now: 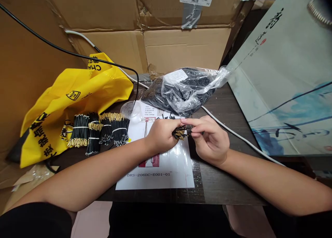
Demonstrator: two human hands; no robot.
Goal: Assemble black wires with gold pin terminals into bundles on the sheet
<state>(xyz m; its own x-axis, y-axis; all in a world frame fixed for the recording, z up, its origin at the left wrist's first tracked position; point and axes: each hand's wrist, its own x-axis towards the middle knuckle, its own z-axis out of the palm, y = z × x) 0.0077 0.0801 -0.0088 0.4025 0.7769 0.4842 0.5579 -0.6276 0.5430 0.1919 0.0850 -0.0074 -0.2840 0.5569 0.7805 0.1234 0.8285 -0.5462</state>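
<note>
My left hand is closed around a bunch of short black wires with gold-coloured ends, which stick out on its right side. Just right of it, my right hand has its thumb and fingers pinched at the ends of the bunch; what lies between the fingertips is too small to make out. Both hands are above a printed white sheet on the dark table. More black wire ends show behind my left hand. Several banded bundles of black wires with gold and silver ends lie to the left.
A yellow bag is at the left, with black and white cables passing over and behind it. A clear plastic bag of black items lies at the back. Cardboard boxes stand behind, and a large pale bag at the right.
</note>
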